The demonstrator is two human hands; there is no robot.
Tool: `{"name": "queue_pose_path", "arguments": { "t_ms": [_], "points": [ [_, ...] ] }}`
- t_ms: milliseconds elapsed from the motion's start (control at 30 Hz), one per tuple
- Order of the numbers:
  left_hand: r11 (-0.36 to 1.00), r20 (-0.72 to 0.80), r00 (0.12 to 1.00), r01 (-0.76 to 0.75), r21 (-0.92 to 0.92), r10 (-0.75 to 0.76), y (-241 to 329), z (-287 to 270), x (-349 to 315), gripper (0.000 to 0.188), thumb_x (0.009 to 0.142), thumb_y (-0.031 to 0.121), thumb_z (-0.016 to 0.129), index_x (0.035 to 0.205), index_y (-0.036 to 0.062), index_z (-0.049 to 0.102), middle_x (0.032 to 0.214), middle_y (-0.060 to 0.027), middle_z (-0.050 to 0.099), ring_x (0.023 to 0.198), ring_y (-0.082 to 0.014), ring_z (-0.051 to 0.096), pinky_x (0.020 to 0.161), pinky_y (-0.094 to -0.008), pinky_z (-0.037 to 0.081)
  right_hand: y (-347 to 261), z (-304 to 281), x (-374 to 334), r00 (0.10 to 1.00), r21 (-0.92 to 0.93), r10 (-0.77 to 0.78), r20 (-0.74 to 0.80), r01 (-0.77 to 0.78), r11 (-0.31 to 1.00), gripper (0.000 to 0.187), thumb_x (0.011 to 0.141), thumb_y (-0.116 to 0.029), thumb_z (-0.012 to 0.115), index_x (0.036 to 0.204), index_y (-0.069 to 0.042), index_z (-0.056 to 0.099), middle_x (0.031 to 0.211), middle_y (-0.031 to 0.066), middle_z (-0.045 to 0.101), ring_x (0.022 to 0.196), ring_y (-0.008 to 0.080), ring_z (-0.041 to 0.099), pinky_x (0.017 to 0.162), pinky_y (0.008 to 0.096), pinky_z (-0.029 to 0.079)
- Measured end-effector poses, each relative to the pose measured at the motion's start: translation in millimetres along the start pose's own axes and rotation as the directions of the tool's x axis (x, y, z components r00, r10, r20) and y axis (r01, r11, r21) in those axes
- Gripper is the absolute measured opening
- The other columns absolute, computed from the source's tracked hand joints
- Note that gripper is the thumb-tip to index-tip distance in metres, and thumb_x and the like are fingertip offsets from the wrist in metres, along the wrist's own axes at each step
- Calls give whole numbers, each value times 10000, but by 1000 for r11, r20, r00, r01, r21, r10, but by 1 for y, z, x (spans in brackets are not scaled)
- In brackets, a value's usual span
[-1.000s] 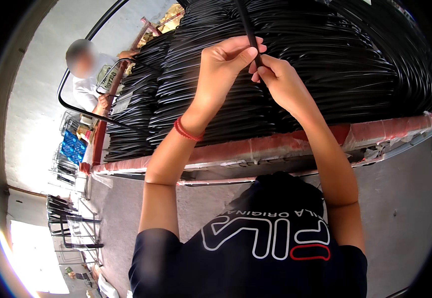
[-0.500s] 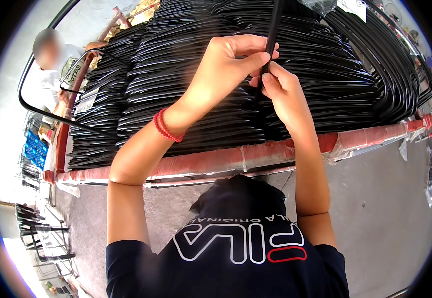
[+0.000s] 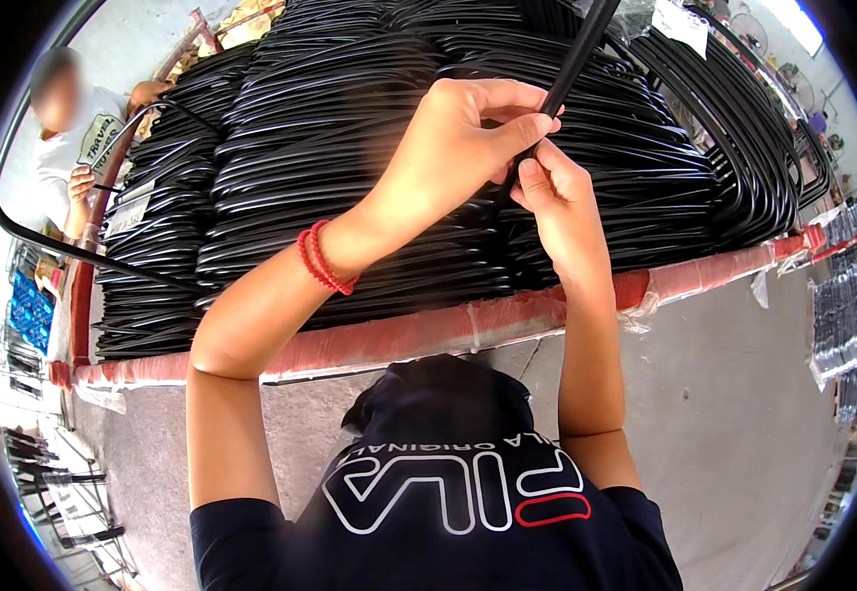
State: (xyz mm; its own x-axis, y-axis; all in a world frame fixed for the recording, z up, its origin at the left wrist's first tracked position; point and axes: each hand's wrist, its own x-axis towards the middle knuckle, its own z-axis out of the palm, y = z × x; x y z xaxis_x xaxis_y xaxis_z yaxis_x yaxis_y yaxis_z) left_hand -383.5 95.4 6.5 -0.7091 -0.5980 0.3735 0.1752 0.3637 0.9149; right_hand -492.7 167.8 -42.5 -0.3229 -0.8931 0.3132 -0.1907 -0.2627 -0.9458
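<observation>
Both hands are raised in front of me over a large stack of bent black tubes (image 3: 320, 177). My left hand (image 3: 468, 133), with red beads at its wrist, pinches a black tube (image 3: 586, 54) between thumb and fingers. Just below it, my right hand (image 3: 566, 202) is closed about the lower part of the same tube, thumb pressed against it. The tube slants up to the right and leaves the picture at the top. Its lower end is partly hidden by my fingers and hard to tell from the dark stack.
A red rack rail (image 3: 389, 350) wrapped in clear film edges the stack on my side. At the left, a person (image 3: 64, 148) stands by the rack with hands near its side. A bent black tube (image 3: 0, 187) curves across the left. Wrapped bundles (image 3: 842, 325) stand at the right.
The tube in my hands leans further to the right than before. The surroundings have shifted leftward in view. The person at the left has lifted one hand. Both my hands still grip the tube.
</observation>
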Motion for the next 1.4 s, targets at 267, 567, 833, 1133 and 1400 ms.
{"name": "queue_pose_path", "arguments": {
  "t_ms": [267,567,833,1133,1400],
  "points": [
    [998,-31,998,-52,-32,51,-2,2,0,184,827,95,543,946,-36,594,784,-47,609,564,-59,496,518,-188,429,-3,3,-1,999,-8,1,-36,-1,1000,140,870,-51,394,839,0,521,732,33,556,631,88,436,604,224,370],
    [996,-33,996,-90,-21,89,-8,3,2,175,824,104,546,927,-29,596,785,-45,611,538,-59,488,491,-190,419,-4,3,-2,999,-6,18,-36,-18,1000,145,871,-69,395,841,-2,521,737,22,558,618,78,418,587,219,369],
    [994,-29,997,-70,-80,68,-8,2,0,153,817,86,543,912,-15,608,708,-19,588,530,-41,470,482,-173,398,-4,4,-2,999,-6,18,-33,-19,1000,149,868,-71,398,881,3,526,754,27,560,632,77,426,604,216,375],
    [991,-15,995,-96,-92,95,-7,0,1,153,808,99,565,908,-6,615,662,-11,567,508,-36,452,463,-167,383,-3,3,-1,1000,-9,19,-15,-19,1000,156,869,-87,405,898,1,531,769,29,562,630,72,417,601,212,374],
    [992,-25,998,-67,-104,65,-5,-1,2,199,815,186,569,878,3,616,614,0,547,465,-31,427,422,-164,352,-3,-3,-2,991,-38,119,60,-117,992,268,897,-201,428,1065,-3,496,932,45,546,884,135,534,830,350,447]
  ]
}}
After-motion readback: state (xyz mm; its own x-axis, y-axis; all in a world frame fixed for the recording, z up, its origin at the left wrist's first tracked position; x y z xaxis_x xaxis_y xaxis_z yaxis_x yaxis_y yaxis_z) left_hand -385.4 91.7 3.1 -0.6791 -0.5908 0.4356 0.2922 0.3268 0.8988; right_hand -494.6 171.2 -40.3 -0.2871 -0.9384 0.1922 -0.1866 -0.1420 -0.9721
